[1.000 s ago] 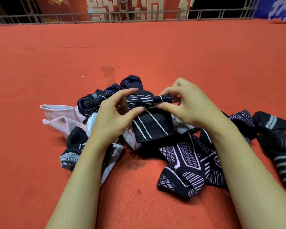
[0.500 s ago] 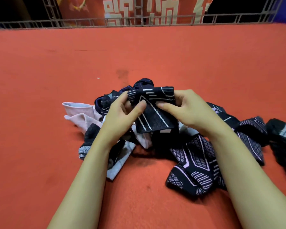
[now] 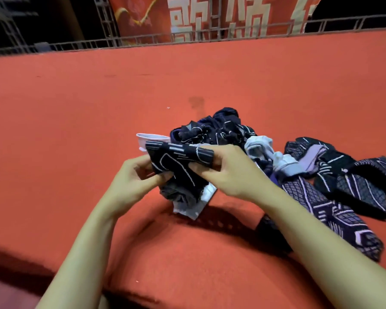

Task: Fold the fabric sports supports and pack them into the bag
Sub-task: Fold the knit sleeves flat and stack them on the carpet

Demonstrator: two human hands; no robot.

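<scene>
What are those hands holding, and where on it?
A dark patterned support, held by both: left hand pinches its left lower edge, right hand its right end by the banded cuff.

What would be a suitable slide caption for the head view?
Both hands, left and right, hold a dark patterned support above the pile on red cloth.

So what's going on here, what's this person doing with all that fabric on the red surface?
A person is folding fabric sports supports. Both hands hold one dark support with white lines up over the red surface: the left hand pinches its left side, and the right hand grips its striped cuff end. The remaining supports sit in a loose pile just behind and to the right, dark patterned ones mixed with pale ones. No bag shows in this view, so nothing looks packed yet.
</scene>
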